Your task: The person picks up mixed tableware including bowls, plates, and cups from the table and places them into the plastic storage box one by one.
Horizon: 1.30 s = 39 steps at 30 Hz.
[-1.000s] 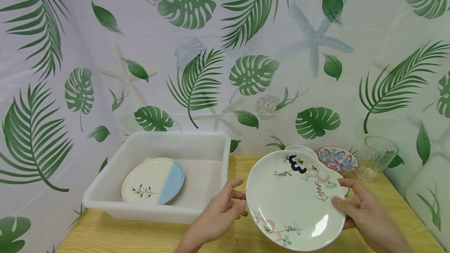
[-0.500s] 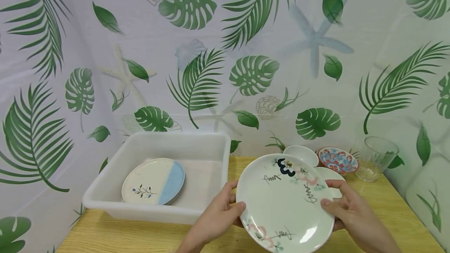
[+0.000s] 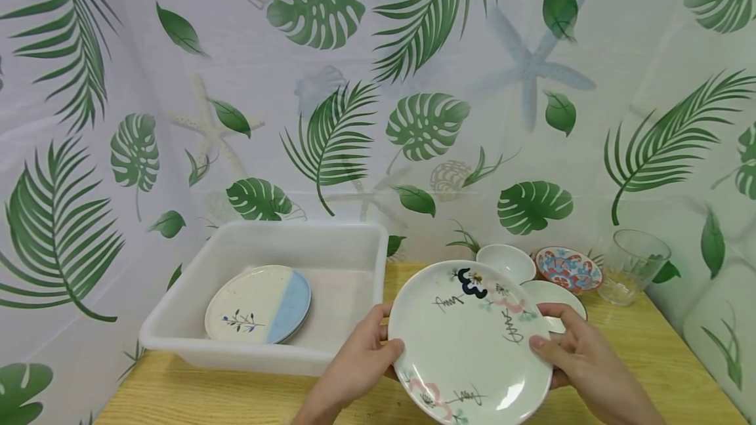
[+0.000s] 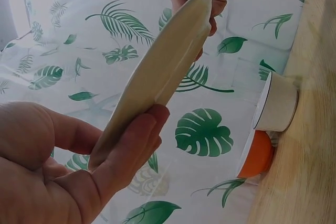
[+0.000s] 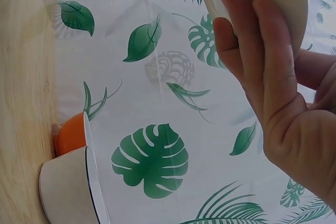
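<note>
A large white plate (image 3: 466, 340) with painted flowers and dark script is held up, tilted toward me, in the head view. My left hand (image 3: 363, 353) pinches its left rim, thumb on the face and fingers behind. On the opposite rim, my right hand (image 3: 575, 353) grips in the same way. The left wrist view shows the plate (image 4: 157, 66) edge-on, with left fingers (image 4: 128, 145) under its back. In the right wrist view, several right fingers (image 5: 262, 40) spread against the plate's pale underside.
At left stands a white plastic tub (image 3: 331, 244) holding a cream-and-blue plate (image 3: 248, 307), with another rim beneath it. Behind the held plate are a white bowl (image 3: 508, 261), a red-and-blue patterned bowl (image 3: 568, 269), a partly hidden white dish (image 3: 558, 300) and a clear glass (image 3: 632, 267).
The large plate has shifted left and slightly down with my right hand. My left hand, earlier apart from the rim, now grips it. More of the bowl and dish behind shows.
</note>
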Each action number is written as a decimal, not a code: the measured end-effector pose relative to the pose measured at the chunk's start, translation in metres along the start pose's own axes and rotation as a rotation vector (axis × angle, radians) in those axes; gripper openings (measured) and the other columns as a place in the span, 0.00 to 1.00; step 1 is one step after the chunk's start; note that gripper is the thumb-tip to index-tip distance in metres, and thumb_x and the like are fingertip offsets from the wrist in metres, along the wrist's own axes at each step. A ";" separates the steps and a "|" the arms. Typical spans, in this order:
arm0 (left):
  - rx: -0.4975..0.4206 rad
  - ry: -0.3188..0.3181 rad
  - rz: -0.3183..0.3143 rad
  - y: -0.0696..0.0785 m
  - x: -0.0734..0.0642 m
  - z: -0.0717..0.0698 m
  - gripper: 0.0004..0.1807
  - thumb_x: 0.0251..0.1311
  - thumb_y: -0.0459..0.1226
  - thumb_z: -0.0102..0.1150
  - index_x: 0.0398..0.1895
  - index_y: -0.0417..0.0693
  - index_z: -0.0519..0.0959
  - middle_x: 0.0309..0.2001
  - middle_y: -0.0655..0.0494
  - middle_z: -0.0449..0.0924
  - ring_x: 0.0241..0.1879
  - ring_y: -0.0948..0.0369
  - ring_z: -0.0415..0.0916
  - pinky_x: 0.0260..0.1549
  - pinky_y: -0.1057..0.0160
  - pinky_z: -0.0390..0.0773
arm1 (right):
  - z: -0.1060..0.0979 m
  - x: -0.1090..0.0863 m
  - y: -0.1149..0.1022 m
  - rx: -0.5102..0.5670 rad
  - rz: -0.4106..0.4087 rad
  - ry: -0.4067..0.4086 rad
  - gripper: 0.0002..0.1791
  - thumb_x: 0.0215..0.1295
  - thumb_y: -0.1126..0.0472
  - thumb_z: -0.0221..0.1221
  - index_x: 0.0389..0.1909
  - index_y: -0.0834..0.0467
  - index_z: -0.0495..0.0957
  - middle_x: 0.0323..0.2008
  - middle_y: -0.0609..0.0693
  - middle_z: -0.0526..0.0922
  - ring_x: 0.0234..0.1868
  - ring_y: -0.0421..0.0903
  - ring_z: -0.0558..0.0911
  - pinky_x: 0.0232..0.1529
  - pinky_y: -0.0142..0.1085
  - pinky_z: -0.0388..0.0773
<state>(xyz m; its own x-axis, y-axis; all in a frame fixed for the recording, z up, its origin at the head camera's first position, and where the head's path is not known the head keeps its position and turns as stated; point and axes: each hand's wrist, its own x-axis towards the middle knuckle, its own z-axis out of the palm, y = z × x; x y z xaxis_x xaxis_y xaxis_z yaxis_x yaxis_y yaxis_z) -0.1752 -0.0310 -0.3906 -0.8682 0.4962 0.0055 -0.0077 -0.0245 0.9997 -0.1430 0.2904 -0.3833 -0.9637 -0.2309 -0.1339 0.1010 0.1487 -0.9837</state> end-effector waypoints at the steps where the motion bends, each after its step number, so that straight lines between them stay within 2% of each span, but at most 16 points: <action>1: 0.001 0.004 -0.002 0.001 0.000 -0.001 0.27 0.69 0.27 0.46 0.70 0.34 0.57 0.43 0.42 0.82 0.32 0.54 0.84 0.30 0.60 0.85 | 0.001 0.001 0.000 0.004 -0.007 -0.005 0.33 0.77 0.66 0.47 0.70 0.71 0.38 0.42 0.60 0.86 0.35 0.54 0.88 0.35 0.47 0.85; 11: -0.013 0.028 0.000 0.004 -0.002 -0.006 0.31 0.62 0.24 0.53 0.69 0.33 0.59 0.42 0.40 0.83 0.32 0.55 0.84 0.28 0.61 0.84 | 0.007 0.005 0.004 0.027 -0.035 -0.028 0.33 0.77 0.65 0.47 0.70 0.71 0.39 0.43 0.61 0.85 0.36 0.53 0.88 0.35 0.47 0.85; 16: 0.008 0.062 0.016 0.005 -0.002 -0.010 0.29 0.63 0.25 0.53 0.68 0.33 0.62 0.41 0.40 0.84 0.31 0.55 0.84 0.26 0.60 0.84 | 0.013 0.007 0.005 0.048 -0.085 -0.056 0.31 0.77 0.66 0.46 0.68 0.72 0.39 0.44 0.59 0.85 0.36 0.53 0.88 0.34 0.47 0.85; 24: 0.020 0.099 0.050 0.007 -0.004 -0.018 0.25 0.65 0.26 0.51 0.66 0.34 0.65 0.40 0.38 0.84 0.29 0.54 0.85 0.25 0.59 0.84 | 0.024 0.010 0.003 0.065 -0.071 -0.058 0.33 0.76 0.68 0.47 0.69 0.72 0.38 0.47 0.63 0.83 0.37 0.52 0.88 0.36 0.46 0.85; 31: 0.007 0.125 0.049 0.009 -0.006 -0.025 0.25 0.67 0.28 0.51 0.67 0.35 0.66 0.38 0.36 0.85 0.27 0.56 0.85 0.25 0.59 0.84 | 0.032 0.013 0.000 0.070 -0.053 -0.057 0.36 0.75 0.67 0.49 0.71 0.70 0.38 0.45 0.63 0.84 0.38 0.52 0.87 0.37 0.45 0.85; 39: 0.034 0.175 0.040 0.011 -0.008 -0.034 0.25 0.66 0.28 0.51 0.67 0.36 0.68 0.37 0.37 0.85 0.25 0.59 0.83 0.24 0.61 0.83 | 0.040 0.017 0.005 0.103 -0.111 -0.103 0.35 0.75 0.69 0.49 0.72 0.71 0.39 0.47 0.60 0.84 0.37 0.50 0.87 0.36 0.46 0.85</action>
<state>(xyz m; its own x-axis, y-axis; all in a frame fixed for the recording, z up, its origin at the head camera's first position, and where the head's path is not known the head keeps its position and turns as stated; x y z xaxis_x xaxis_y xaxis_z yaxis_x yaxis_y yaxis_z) -0.1857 -0.0649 -0.3802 -0.9407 0.3366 0.0434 0.0426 -0.0098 0.9990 -0.1488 0.2491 -0.3948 -0.9405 -0.3385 -0.0303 0.0253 0.0191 -0.9995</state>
